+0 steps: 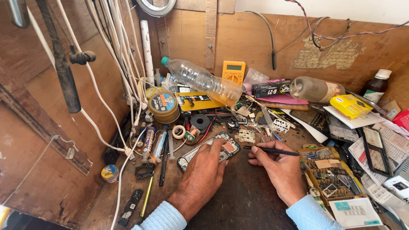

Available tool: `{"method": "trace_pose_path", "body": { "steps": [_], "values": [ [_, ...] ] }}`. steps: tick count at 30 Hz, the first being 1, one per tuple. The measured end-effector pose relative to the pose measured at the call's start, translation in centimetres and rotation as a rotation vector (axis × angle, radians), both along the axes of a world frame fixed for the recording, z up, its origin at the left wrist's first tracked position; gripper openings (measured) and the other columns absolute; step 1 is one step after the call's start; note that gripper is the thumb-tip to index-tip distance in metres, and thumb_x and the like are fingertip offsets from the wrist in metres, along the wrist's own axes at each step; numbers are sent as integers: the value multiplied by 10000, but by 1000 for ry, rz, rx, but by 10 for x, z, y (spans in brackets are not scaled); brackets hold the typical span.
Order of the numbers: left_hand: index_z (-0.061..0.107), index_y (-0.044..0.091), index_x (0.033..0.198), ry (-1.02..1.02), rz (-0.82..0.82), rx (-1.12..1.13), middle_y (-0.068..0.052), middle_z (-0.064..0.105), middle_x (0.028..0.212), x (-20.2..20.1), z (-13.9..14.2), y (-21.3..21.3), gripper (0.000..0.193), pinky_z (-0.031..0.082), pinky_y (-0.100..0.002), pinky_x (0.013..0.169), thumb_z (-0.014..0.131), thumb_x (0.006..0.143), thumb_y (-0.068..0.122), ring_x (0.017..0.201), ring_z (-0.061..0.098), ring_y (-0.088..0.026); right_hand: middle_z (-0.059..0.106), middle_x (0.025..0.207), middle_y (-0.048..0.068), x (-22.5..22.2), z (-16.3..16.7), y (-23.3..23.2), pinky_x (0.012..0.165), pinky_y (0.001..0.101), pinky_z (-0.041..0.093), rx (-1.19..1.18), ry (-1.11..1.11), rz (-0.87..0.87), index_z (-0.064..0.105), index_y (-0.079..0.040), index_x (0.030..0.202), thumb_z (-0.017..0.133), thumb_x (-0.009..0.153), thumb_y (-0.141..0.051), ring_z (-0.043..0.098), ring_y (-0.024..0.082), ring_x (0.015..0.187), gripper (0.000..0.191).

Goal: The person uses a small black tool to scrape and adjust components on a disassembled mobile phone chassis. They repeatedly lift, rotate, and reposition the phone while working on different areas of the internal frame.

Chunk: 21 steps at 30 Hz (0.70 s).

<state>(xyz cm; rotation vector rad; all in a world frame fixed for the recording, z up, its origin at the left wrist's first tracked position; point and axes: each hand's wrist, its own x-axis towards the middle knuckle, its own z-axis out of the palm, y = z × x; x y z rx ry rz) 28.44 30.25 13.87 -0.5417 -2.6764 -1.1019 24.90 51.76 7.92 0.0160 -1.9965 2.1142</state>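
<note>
Left hand [203, 170] pressed flat, fingers spread, over an opened phone [208, 151] lying at the middle of a cluttered wooden workbench [243, 200], pinning it down rather than gripping it. Right hand [277, 168] just beside, fingers closed around a thin black tool [270, 150] with its tip pointing toward the phone's exposed inside.

Behind, against the back board: a yellow multimeter [233, 71], a clear plastic bottle [200, 79] tipped on its side with a green cap, a black oblong box [270, 89] on a pink sheet, and a cloudy bottle [315, 89] also lying down. To the right, a small yellow carton [351, 105] atop white papers, with a brown bottle [376, 86] under a white cap standing in the corner. To the left, a round tin [163, 107] with an orange and blue label.

By the right wrist, a yellow compartment tray [330, 174] filled with small metal parts and chips; a teal-and-white card [355, 211] just below it.
</note>
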Motion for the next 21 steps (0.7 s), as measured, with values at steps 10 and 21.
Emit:
{"method": "trace_pose_path", "body": {
  "steps": [10, 21],
  "values": [
    [456, 22, 1317, -94, 19, -12, -261, 631, 1050, -2, -4, 11, 486, 551, -486, 860, 688, 891, 46, 961, 668, -439, 748, 927, 147, -5, 18, 7, 784, 345, 651, 80, 33, 56, 642, 50, 1001, 574, 1026, -246, 759, 211, 859, 305],
    [484, -3, 1290, 32, 41, -149, -251, 653, 940, -5, -17, 13, 470, 553, -506, 779, 602, 846, -99, 887, 674, -442, 680, 768, 126, -31, 27, 5, 596, 395, 460, 716, -161, 63, 728, -21, 1077, 687, 982, -272, 539, 221, 642, 272]
  ]
}}
